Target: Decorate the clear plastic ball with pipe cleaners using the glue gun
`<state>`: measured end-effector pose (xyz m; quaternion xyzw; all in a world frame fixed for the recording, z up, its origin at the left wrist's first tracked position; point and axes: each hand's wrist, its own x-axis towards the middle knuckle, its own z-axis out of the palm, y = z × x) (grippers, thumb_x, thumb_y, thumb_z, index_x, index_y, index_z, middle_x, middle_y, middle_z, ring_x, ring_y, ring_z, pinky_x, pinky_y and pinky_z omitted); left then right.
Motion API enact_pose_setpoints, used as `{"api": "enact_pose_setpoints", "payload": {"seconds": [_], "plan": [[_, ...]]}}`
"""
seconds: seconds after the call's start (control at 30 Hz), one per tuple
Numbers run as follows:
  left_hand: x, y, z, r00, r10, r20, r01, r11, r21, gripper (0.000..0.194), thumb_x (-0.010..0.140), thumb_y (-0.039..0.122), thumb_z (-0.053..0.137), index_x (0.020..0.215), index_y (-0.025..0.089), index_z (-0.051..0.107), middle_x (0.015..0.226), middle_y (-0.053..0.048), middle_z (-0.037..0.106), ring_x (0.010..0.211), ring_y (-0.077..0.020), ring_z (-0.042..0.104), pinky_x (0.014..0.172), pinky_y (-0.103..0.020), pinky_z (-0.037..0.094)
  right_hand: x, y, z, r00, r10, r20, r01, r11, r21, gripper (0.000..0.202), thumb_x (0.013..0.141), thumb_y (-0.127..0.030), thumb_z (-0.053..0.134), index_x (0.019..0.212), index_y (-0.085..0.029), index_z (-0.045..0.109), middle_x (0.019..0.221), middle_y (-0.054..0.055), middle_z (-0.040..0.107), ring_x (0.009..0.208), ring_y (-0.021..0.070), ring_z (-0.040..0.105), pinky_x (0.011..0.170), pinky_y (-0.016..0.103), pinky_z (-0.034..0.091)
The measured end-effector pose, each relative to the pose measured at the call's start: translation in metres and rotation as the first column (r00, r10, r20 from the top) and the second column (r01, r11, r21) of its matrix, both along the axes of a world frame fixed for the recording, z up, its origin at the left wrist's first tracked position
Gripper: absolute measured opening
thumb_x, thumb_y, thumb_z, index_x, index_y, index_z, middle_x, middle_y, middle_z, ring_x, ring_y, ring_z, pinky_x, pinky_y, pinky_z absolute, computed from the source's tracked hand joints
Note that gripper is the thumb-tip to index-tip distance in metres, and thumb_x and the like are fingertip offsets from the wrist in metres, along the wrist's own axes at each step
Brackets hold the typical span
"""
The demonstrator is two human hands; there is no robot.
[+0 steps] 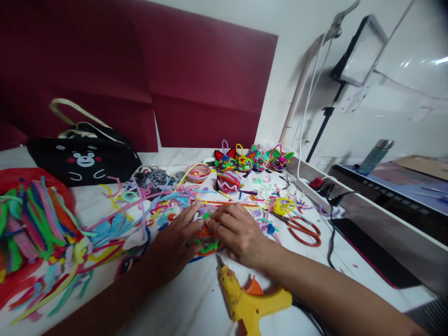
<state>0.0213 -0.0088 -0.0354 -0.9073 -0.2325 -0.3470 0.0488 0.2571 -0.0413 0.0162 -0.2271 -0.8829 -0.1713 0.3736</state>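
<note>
My left hand [175, 240] curls round the left side of a small pipe-cleaner ornament [212, 246] with green and orange coils. From the right, my right hand [240, 233] closes its fingertips on the top of the same piece. The fingers hide much of it. Just in front of it lies a yellow hot glue gun [245, 301], its nozzle pointing towards the piece. Orange-handled scissors [301, 229] rest to the right of my right hand. Loose pipe cleaners [115, 224] in many colours are strewn around both hands.
Several finished cat-faced ornaments [244, 161] stand at the back, behind a striped coiled ball [229, 181]. A red bag of pipe-cleaner strips [63, 191] and a black bag [84, 161] are at the left. A phone [374, 252] and power strip [318, 193] lie right.
</note>
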Motion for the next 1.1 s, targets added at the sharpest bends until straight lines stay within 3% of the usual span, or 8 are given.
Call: {"api": "enact_pose_setpoints", "payload": {"seconds": [0.27, 0.5, 0.77, 0.97, 1.1], "plan": [[0.000, -0.002, 0.004, 0.999, 0.030, 0.045, -0.029, 0.999, -0.030, 0.056, 0.101, 0.035, 0.042, 0.152, 0.020, 0.025, 0.156, -0.015, 0.040, 0.144, -0.0273, 0.039, 0.116, -0.042, 0.040, -0.001, -0.002, 0.001, 1.000, 0.011, 0.003, -0.011, 1.000, 0.002, 0.029, 0.100, -0.016, 0.039, 0.113, -0.006, 0.063, 0.094, 0.015, 0.069, 0.097, 0.0271, 0.057, 0.077, 0.041, 0.046], [-0.001, -0.003, 0.003, 0.991, 0.054, 0.122, -0.035, 0.988, -0.153, 0.056, 0.103, 0.039, 0.040, 0.154, 0.021, 0.024, 0.154, -0.013, 0.043, 0.142, -0.0260, 0.043, 0.117, -0.042, 0.038, -0.002, -0.002, -0.002, 1.000, -0.006, 0.019, 0.005, 1.000, 0.014, 0.031, 0.101, -0.018, 0.038, 0.115, -0.008, 0.063, 0.097, 0.015, 0.069, 0.100, 0.0271, 0.056, 0.077, 0.041, 0.045], [0.003, -0.005, 0.006, 0.978, 0.037, 0.204, -0.015, 0.994, -0.109, 0.049, 0.103, 0.035, 0.040, 0.150, 0.023, 0.030, 0.159, -0.012, 0.034, 0.147, -0.0260, 0.033, 0.119, -0.043, 0.033, -0.003, -0.003, 0.000, 1.000, -0.006, 0.025, 0.005, 1.000, 0.023, 0.031, 0.101, -0.017, 0.039, 0.115, -0.006, 0.064, 0.098, 0.016, 0.069, 0.101, 0.0275, 0.056, 0.076, 0.041, 0.045], [0.006, -0.010, 0.017, 0.967, 0.134, 0.215, -0.136, 0.991, -0.009, 0.055, 0.104, 0.037, 0.034, 0.157, 0.025, 0.020, 0.166, -0.008, 0.018, 0.152, -0.0294, 0.019, 0.123, -0.051, 0.022, -0.003, -0.005, 0.001, 1.000, 0.003, 0.023, -0.003, 1.000, 0.022, 0.031, 0.101, -0.017, 0.038, 0.113, -0.004, 0.065, 0.098, 0.016, 0.071, 0.099, 0.0280, 0.057, 0.076, 0.042, 0.045], [0.009, -0.011, 0.015, 0.985, 0.077, 0.153, -0.082, 0.996, 0.026, 0.058, 0.105, 0.039, 0.031, 0.158, 0.023, 0.015, 0.167, -0.007, 0.013, 0.153, -0.0300, 0.014, 0.124, -0.050, 0.018, -0.003, -0.006, 0.002, 1.000, -0.003, 0.030, 0.002, 1.000, 0.023, 0.032, 0.101, -0.018, 0.038, 0.114, -0.005, 0.064, 0.100, 0.016, 0.071, 0.099, 0.0276, 0.057, 0.075, 0.042, 0.045]]}}
